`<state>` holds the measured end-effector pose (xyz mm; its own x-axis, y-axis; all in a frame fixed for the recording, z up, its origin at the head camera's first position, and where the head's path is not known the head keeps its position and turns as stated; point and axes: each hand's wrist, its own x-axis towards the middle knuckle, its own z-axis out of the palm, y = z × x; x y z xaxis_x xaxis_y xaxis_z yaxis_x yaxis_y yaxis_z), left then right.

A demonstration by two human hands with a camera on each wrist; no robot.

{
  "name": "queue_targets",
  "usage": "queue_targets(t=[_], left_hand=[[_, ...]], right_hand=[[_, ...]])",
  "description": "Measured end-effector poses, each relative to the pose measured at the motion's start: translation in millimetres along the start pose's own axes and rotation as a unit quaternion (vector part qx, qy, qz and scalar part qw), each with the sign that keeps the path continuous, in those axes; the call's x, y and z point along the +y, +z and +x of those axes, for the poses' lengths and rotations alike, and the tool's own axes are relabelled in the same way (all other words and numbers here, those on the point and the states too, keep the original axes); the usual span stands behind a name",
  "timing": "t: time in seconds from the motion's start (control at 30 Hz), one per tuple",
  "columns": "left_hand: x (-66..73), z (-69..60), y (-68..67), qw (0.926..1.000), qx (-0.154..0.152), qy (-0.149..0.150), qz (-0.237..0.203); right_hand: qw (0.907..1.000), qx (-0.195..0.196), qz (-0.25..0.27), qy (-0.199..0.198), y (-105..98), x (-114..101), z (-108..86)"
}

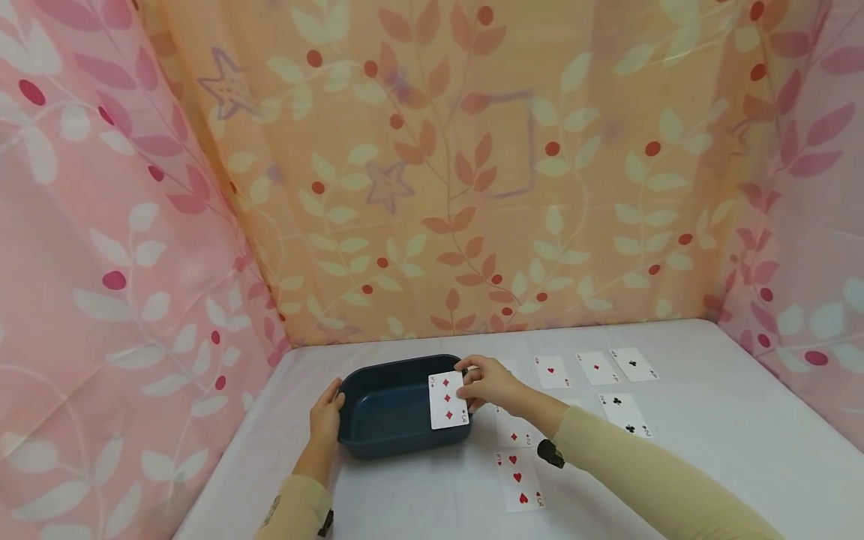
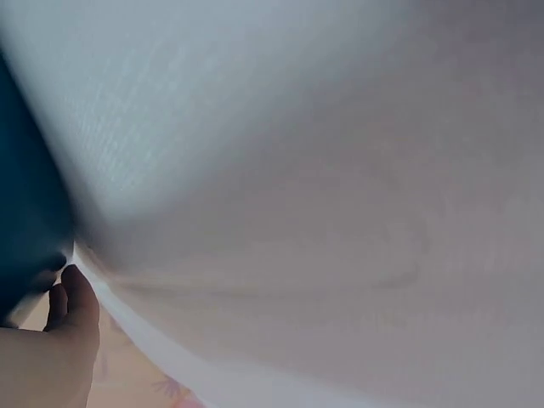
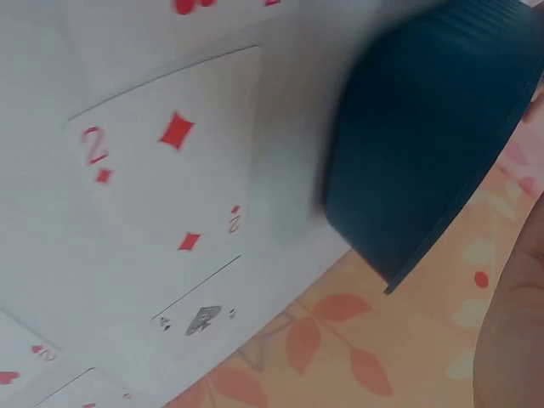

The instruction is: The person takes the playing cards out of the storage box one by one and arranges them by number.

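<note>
A dark blue rectangular dish [image 1: 378, 448] sits on the white table. At its left end my left hand [image 1: 325, 426] grips the rim; the left wrist view catches only part of that hand [image 2: 75, 314] beside the dish wall [image 2: 30, 195]. My right hand [image 1: 498, 387] pinches a three of diamonds playing card [image 1: 440, 411] by its right edge, face up, over the right end of the dish. Below and right of this hand lie a two of diamonds [image 1: 514, 437] and a three of hearts [image 1: 518, 487]. In the right wrist view, the held card is out of sight.
Farther right lie an ace of hearts [image 1: 553, 379], an ace of diamonds [image 1: 597, 373], an ace of clubs [image 1: 634, 369] and a two of clubs [image 1: 621, 414]. An ace of spades [image 3: 200, 327] shows beyond the two of diamonds. Patterned cloth [image 1: 445, 187] walls the table's back and sides.
</note>
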<state>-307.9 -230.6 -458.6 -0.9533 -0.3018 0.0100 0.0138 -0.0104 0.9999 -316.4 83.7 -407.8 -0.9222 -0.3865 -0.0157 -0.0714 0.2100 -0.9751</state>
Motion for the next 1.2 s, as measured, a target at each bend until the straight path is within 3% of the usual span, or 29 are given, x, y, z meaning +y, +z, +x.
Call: queue_targets(t=[0.4,1.2], left_hand=[[2.5,4.5,-10.0,0.9978,-0.017,-0.040,-0.050],[-0.9,3.6,-9.0,0.9948,-0.046,-0.038,-0.082]], right_hand=[[0.9998,0.017,0.008,0.000,-29,4,-24.0],[0.9992,0.035,-0.004,0.022,-59,10,-57.0]])
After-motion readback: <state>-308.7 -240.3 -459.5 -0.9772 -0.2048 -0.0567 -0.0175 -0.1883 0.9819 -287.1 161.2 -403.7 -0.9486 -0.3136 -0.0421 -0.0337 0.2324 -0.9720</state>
